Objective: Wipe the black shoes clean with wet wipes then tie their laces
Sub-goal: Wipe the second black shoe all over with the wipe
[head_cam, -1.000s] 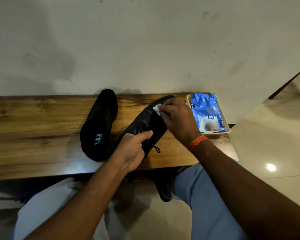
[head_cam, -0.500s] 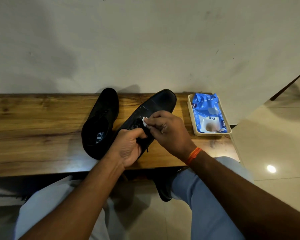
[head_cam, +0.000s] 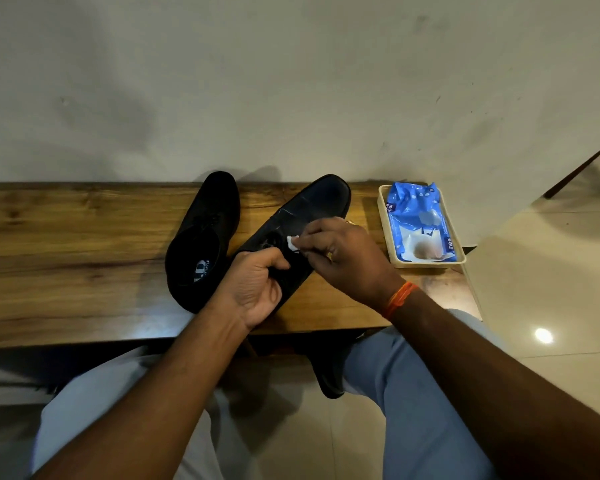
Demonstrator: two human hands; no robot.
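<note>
wooden bench (head_cam: 84,258) runs along the wall; all positions below taken from it. person seated at its near edge, knees in light trousers under that edge.

shoe a (head_cam: 201,237): black, lies flat on the bench top left of centre, toe toward the wall, opening toward the near edge, insole print visible.

shoe b (head_cam: 312,209): black, just right of shoe a on the bench top, toe angled toward the wall and rightward, heel end toward the near edge.

left hand (head_cam: 253,285): over the bench's near half, fingers curled round the heel and lace area of shoe b, gripping it.

right hand (head_cam: 343,258): above the bench right of centre, fingertips pinching a small white wipe (head_cam: 292,242) against the upper of shoe b near the laces. orange thread band on that wrist.

tray (head_cam: 383,216): beige, at the bench's right end, holding a blue wet wipes pack (head_cam: 413,209), which lies flat in it.

lace state on either shoe: cannot tell.
</note>
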